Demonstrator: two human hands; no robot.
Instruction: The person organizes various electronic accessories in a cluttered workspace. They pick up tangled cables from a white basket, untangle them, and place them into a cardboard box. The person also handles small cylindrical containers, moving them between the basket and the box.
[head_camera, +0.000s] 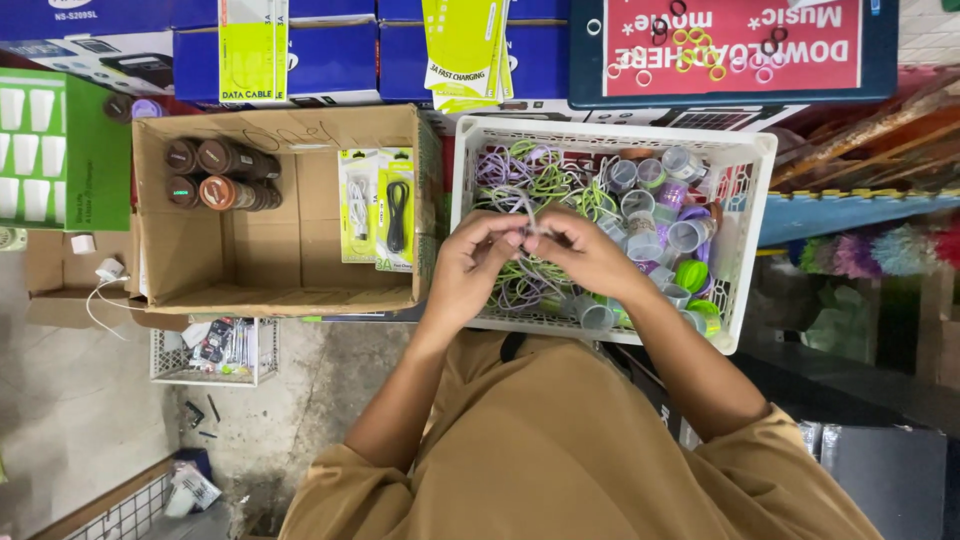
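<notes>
Both hands, the left hand (470, 262) and right hand (583, 250), meet over the white basket (462, 200), fingers pinched shut on a thin cable (527, 212) running upward between them.

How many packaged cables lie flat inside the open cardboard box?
2. A white cable pack and a black cable pack lie side by side at the right end of the cardboard box. More could be hidden beneath them.
</notes>
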